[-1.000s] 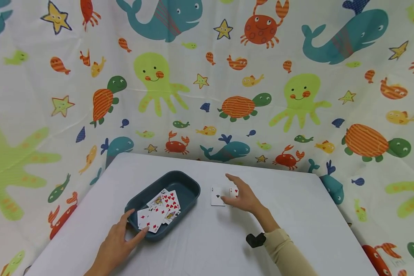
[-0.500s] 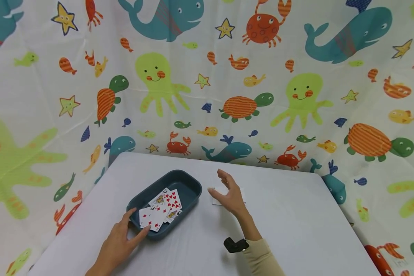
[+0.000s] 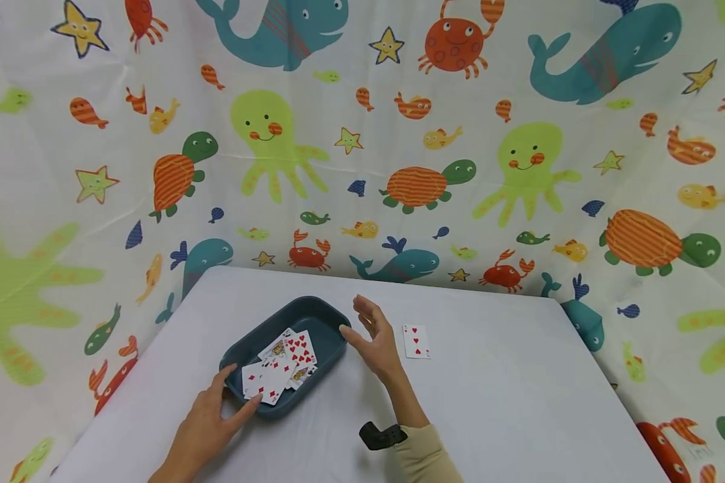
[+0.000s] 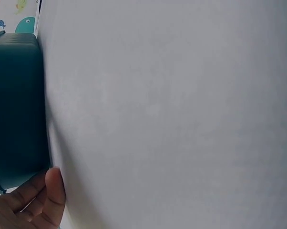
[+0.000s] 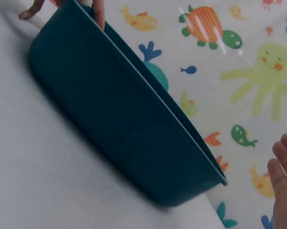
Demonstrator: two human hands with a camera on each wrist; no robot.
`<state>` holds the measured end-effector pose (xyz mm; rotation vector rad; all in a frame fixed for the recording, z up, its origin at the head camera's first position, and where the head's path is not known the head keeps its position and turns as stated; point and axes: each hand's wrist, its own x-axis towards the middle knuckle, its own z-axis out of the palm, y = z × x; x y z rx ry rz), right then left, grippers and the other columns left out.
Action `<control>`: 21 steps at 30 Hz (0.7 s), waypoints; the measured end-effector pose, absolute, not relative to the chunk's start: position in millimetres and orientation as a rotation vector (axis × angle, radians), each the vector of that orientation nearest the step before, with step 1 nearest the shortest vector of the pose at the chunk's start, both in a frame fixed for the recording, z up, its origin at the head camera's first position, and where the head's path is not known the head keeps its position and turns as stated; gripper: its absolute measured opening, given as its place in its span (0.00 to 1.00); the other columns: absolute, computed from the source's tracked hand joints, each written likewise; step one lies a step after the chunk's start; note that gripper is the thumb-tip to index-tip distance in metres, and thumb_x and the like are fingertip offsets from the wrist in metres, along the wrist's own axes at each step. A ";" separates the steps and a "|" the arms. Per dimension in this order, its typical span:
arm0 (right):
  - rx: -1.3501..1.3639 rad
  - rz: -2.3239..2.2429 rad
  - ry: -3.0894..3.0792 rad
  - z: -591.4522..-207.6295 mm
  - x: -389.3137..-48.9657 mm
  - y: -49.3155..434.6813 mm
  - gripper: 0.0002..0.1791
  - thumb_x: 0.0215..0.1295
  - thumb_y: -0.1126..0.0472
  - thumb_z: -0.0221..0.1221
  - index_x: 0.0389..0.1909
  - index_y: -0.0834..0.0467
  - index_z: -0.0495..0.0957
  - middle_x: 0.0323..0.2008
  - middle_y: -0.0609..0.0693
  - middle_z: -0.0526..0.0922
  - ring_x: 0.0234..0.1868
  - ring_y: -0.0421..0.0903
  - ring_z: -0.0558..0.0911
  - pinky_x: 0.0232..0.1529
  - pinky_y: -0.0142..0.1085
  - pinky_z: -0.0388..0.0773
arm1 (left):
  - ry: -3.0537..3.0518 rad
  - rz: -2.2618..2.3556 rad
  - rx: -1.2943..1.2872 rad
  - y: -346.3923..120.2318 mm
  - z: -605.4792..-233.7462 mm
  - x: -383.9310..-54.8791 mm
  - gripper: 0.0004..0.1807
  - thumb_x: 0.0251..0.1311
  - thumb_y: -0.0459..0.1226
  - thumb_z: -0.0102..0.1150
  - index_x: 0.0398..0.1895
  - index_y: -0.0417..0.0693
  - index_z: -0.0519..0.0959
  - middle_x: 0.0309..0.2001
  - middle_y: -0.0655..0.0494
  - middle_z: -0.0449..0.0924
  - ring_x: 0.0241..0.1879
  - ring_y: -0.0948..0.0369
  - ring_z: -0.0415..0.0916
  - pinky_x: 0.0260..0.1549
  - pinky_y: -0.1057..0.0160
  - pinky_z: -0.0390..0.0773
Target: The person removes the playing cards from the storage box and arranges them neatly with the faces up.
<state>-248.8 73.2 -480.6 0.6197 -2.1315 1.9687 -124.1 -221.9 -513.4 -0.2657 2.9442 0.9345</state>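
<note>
A dark teal plastic tub (image 3: 325,329) sits on the table, several face-up playing cards (image 3: 278,369) lying in its near half. My left hand (image 3: 207,419) grips the tub's near end, thumb and fingers spread around its corner. By the far right end of the tub, my right hand (image 3: 374,342) is held with fingers extended and thumb apart. Nothing shows between the right hand's fingers (image 5: 282,162) in the right wrist view. A hearts card (image 3: 417,342) lies face up just right of that hand. Whether another card is under the hand cannot be seen.
The white-covered table (image 3: 501,376) extends right and forward of the hands. A sea-animal curtain (image 3: 332,174) hangs behind and around it. A black wrist strap (image 3: 382,436) and a beige sleeve (image 3: 425,456) are on the right arm.
My right hand has moved left from above the cards to the tub's end, uncovering the hearts card. The black-suited card beside it has gone from sight. The left hand has stayed put.
</note>
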 end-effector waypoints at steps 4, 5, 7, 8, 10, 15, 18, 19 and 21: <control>0.624 1.997 -2.133 -480.5 -245.4 60.0 0.36 0.66 0.55 0.66 0.73 0.56 0.66 0.72 0.50 0.72 0.73 0.48 0.70 0.73 0.43 0.64 | 2.946 0.931 -0.270 -222.8 -513.6 -123.2 0.58 0.57 0.73 0.58 0.77 0.42 0.54 0.64 0.25 0.69 0.57 0.38 0.71 0.55 0.33 0.76; 0.627 2.001 -2.132 -480.9 -244.6 56.9 0.36 0.66 0.54 0.66 0.73 0.55 0.67 0.72 0.50 0.72 0.73 0.48 0.70 0.73 0.43 0.64 | 2.945 0.932 -0.270 -222.8 -513.6 -123.2 0.59 0.57 0.73 0.58 0.77 0.42 0.54 0.64 0.26 0.69 0.57 0.38 0.71 0.55 0.32 0.76; 0.631 2.002 -2.136 -480.7 -242.0 50.6 0.37 0.65 0.52 0.66 0.73 0.54 0.67 0.71 0.49 0.73 0.73 0.48 0.71 0.73 0.42 0.64 | 2.945 0.934 -0.269 -222.6 -513.6 -123.0 0.59 0.56 0.73 0.58 0.77 0.43 0.54 0.64 0.26 0.68 0.58 0.37 0.71 0.55 0.32 0.76; 0.636 2.004 -2.140 -480.6 -240.4 47.5 0.37 0.65 0.51 0.67 0.73 0.54 0.67 0.71 0.49 0.73 0.73 0.47 0.71 0.73 0.42 0.64 | 2.945 0.932 -0.270 -222.6 -513.6 -122.8 0.59 0.56 0.73 0.58 0.77 0.43 0.54 0.64 0.26 0.69 0.57 0.37 0.71 0.55 0.32 0.76; 0.657 2.010 -2.146 -481.0 -237.7 41.6 0.38 0.65 0.50 0.67 0.73 0.54 0.67 0.70 0.49 0.73 0.72 0.47 0.71 0.73 0.41 0.65 | 2.946 0.927 -0.274 -222.5 -513.4 -122.5 0.59 0.56 0.73 0.58 0.77 0.42 0.54 0.64 0.25 0.69 0.57 0.38 0.71 0.54 0.33 0.76; 0.707 2.022 -2.176 -482.7 -231.2 27.7 0.40 0.63 0.50 0.69 0.74 0.51 0.65 0.69 0.47 0.74 0.71 0.48 0.72 0.72 0.40 0.67 | 2.954 0.921 -0.270 -222.5 -513.0 -122.5 0.58 0.57 0.73 0.58 0.77 0.42 0.53 0.64 0.25 0.69 0.57 0.37 0.71 0.54 0.33 0.76; 0.728 1.985 -2.234 -483.7 -227.9 20.7 0.42 0.61 0.49 0.71 0.75 0.48 0.64 0.70 0.45 0.74 0.71 0.46 0.72 0.71 0.40 0.68 | 2.958 0.919 -0.259 -222.0 -512.5 -122.7 0.58 0.58 0.72 0.58 0.77 0.42 0.53 0.65 0.24 0.68 0.58 0.36 0.71 0.55 0.32 0.75; 0.737 1.966 -2.261 -483.9 -226.9 18.7 0.43 0.61 0.49 0.71 0.75 0.47 0.64 0.70 0.44 0.74 0.71 0.45 0.72 0.71 0.40 0.68 | 2.957 0.920 -0.256 -221.7 -512.3 -122.7 0.58 0.58 0.72 0.58 0.77 0.41 0.53 0.65 0.24 0.67 0.59 0.36 0.71 0.55 0.32 0.75; 0.760 1.934 -2.306 -483.8 -225.1 14.8 0.44 0.59 0.48 0.72 0.76 0.46 0.63 0.70 0.43 0.73 0.71 0.42 0.71 0.71 0.41 0.68 | 2.953 0.919 -0.253 -221.3 -511.7 -122.5 0.58 0.58 0.72 0.58 0.77 0.41 0.53 0.66 0.24 0.66 0.60 0.35 0.70 0.56 0.32 0.74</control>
